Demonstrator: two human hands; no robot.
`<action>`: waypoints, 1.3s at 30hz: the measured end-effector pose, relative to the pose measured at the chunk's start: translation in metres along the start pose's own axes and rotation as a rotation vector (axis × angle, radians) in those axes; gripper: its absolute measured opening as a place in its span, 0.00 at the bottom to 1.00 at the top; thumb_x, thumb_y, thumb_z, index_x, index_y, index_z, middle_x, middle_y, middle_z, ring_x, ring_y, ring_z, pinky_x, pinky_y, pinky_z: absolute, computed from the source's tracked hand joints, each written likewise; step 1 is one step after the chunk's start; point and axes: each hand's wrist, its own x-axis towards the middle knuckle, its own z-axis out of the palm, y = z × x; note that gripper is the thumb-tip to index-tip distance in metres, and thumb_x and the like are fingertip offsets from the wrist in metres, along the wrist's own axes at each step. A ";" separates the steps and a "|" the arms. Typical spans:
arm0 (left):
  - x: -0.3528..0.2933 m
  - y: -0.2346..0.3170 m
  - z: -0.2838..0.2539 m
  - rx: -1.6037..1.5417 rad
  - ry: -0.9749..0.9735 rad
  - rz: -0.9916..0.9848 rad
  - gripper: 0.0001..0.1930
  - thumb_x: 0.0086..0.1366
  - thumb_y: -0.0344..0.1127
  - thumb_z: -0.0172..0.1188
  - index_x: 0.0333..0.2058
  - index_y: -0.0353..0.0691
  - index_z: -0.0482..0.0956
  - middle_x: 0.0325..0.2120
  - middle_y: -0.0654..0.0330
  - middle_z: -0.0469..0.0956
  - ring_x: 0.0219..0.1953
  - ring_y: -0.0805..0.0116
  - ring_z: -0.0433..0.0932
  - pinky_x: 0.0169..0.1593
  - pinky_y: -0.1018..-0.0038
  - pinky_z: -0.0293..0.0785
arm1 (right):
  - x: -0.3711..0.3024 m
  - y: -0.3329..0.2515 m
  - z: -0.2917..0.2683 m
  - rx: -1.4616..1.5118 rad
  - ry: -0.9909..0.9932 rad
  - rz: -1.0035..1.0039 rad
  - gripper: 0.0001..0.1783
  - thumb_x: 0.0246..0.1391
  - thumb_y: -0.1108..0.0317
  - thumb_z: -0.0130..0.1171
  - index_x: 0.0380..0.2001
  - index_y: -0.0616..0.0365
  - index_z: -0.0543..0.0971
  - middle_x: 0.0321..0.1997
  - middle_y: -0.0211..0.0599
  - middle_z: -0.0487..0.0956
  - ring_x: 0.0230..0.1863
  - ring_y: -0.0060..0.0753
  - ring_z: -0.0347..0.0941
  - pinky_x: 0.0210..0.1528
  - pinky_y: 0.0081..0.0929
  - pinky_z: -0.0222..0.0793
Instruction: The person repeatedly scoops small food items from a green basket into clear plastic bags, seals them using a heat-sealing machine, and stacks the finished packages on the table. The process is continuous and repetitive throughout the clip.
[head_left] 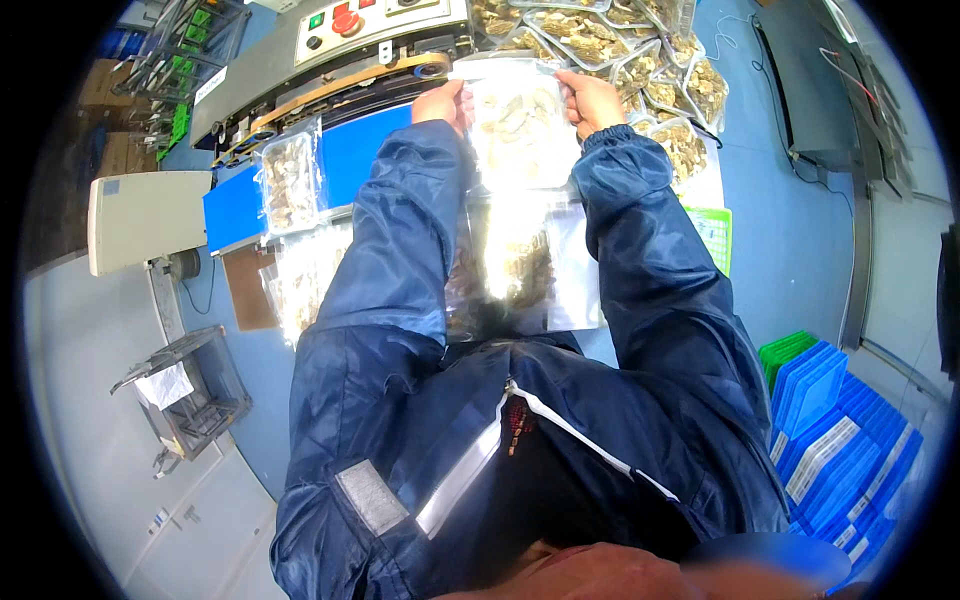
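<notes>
My left hand (440, 104) and my right hand (592, 103) hold a clear plastic bag (518, 130) by its two upper side edges, fingers closed on it. The bag contains pale pieces, perhaps dried mushrooms; glare hides detail. Just left of my left hand runs a band sealer (340, 88) with a tan band and a blue conveyor belt (358, 150). Another filled bag (288, 180) stands against the belt. Below the held bag, nearer my body, lie more filled bags (515, 255). Further filled bags (310, 275) sit beside my left forearm.
Many filled bags of brownish dried pieces (590, 35) are heaped beyond my right hand. A green basket (710, 235) is right of my right forearm. Stacked blue crates (835, 435) stand at lower right. A metal frame (190, 390) stands at left, below a pale box (150, 220).
</notes>
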 end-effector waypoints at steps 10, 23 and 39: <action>0.004 0.013 -0.026 -0.077 0.107 0.114 0.08 0.65 0.30 0.58 0.39 0.32 0.72 0.31 0.55 0.78 0.33 0.60 0.79 0.36 0.64 0.77 | 0.002 0.007 0.031 -0.210 -0.015 -0.041 0.09 0.54 0.66 0.62 0.32 0.62 0.80 0.20 0.25 0.71 0.14 0.16 0.59 0.14 0.17 0.52; 0.010 0.038 -0.086 -0.048 0.061 0.161 0.08 0.67 0.34 0.55 0.41 0.36 0.75 0.37 0.60 0.78 0.41 0.65 0.76 0.47 0.66 0.71 | 0.004 0.034 0.085 -0.253 -0.090 -0.094 0.10 0.54 0.65 0.62 0.22 0.58 0.78 0.17 0.26 0.72 0.11 0.18 0.57 0.13 0.22 0.49; -0.186 -0.006 -0.138 0.340 -0.243 0.365 0.10 0.66 0.28 0.51 0.45 0.34 0.72 0.37 0.58 0.77 0.37 0.69 0.75 0.47 0.73 0.72 | -0.097 0.017 0.036 -0.767 -0.514 -0.207 0.20 0.58 0.51 0.55 0.27 0.57 0.82 0.20 0.26 0.78 0.17 0.16 0.67 0.18 0.16 0.59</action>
